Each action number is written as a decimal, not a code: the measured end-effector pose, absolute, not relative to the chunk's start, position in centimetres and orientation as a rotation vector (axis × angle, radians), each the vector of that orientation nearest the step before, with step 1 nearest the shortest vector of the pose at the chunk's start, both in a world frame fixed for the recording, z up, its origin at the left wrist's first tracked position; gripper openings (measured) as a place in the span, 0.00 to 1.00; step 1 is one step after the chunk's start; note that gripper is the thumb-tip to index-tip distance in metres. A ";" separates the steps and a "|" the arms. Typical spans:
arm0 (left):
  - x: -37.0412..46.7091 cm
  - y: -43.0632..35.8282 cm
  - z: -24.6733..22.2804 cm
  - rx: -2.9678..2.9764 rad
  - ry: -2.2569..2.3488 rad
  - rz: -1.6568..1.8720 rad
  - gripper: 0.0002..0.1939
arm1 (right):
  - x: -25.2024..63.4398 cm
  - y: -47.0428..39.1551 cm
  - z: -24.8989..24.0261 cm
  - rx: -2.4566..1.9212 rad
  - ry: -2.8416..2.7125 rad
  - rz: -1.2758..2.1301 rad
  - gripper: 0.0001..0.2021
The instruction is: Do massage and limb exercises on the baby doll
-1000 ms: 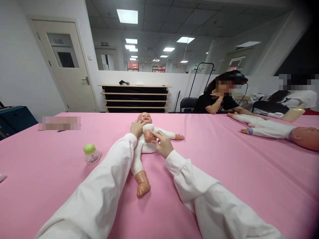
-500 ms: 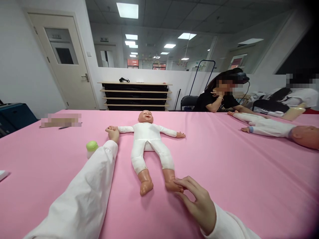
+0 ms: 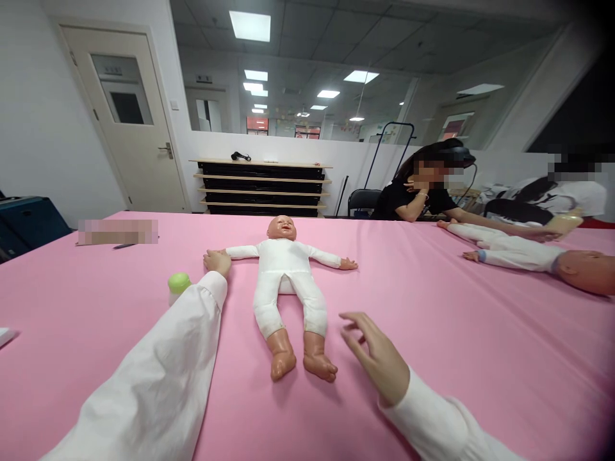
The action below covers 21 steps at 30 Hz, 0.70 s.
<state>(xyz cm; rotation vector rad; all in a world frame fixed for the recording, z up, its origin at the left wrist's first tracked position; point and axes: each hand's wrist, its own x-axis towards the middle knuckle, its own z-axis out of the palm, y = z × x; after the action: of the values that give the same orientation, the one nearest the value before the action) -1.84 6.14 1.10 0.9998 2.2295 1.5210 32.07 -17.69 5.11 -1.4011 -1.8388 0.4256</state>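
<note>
A baby doll (image 3: 284, 262) in a white cloth suit lies on its back on the pink-covered table, head toward the far side, arms spread and bare feet toward me. My left hand (image 3: 218, 262) is closed around the doll's hand at the left, mostly hiding it. To the right of the doll's legs, my right hand (image 3: 377, 355) hovers with curved fingers apart and holds nothing. It is close to the doll's foot (image 3: 320, 366) but not touching it. A small jar with a green lid (image 3: 179, 282) stands beside my left sleeve, partly covered by it.
On the right of the pink tablecloth (image 3: 432, 320) lies another baby doll (image 3: 523, 246). A person (image 3: 413, 192) in a headset sits behind it, with a second person (image 3: 552, 192) further right. A blurred-out item (image 3: 118, 232) lies at the far left, and a shelf (image 3: 262, 187) stands beyond the table.
My right hand has let go of the doll's foot and moved up and slightly right. That leg now lies closer to the other one. My left hand stays at the doll's hand.
</note>
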 end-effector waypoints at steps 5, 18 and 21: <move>0.0 4.0 1.5 1.278 2.212 1.486 0.27 | 30.8 -9.0 4.8 -1.370 -1.200 1.043 0.12; 1.1 -1.0 -0.8 1.525 1.788 1.183 0.16 | 27.0 -5.7 2.6 -0.914 -1.011 1.504 0.12; 1.2 -1.5 -0.6 1.668 1.820 1.097 0.17 | 27.0 -5.9 2.7 -0.929 -0.877 1.518 0.09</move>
<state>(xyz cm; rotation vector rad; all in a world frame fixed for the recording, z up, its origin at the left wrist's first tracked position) 1.18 -1.53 -0.59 1.6680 1.8203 1.0972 27.01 -5.88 2.68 -0.9292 -0.8766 1.5183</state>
